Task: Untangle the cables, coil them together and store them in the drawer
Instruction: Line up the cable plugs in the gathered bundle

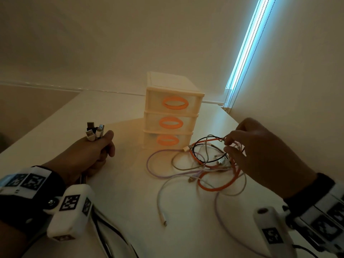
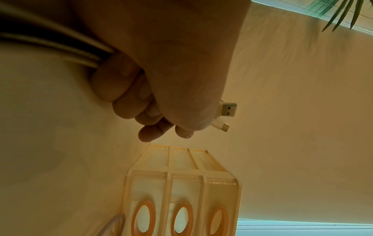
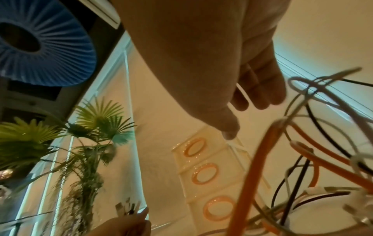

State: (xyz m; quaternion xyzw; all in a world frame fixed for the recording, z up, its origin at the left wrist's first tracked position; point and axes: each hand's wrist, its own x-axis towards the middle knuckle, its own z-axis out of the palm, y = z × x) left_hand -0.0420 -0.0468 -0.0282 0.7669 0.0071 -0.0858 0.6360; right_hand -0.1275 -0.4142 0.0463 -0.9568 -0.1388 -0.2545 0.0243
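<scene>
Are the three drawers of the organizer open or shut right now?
All shut. The drawer unit shows its three fronts flush with the frame, none pulled out, and no cables inside yet.

Cables (image 1: 204, 164): orange, black, white, lilac, tangled loose on table right of drawer unit (image 1: 171, 116). Several plug ends (image 1: 94, 132) bunched upright, left of unit. Unit: three stacked translucent drawers, orange oval handles, all closed.
</scene>
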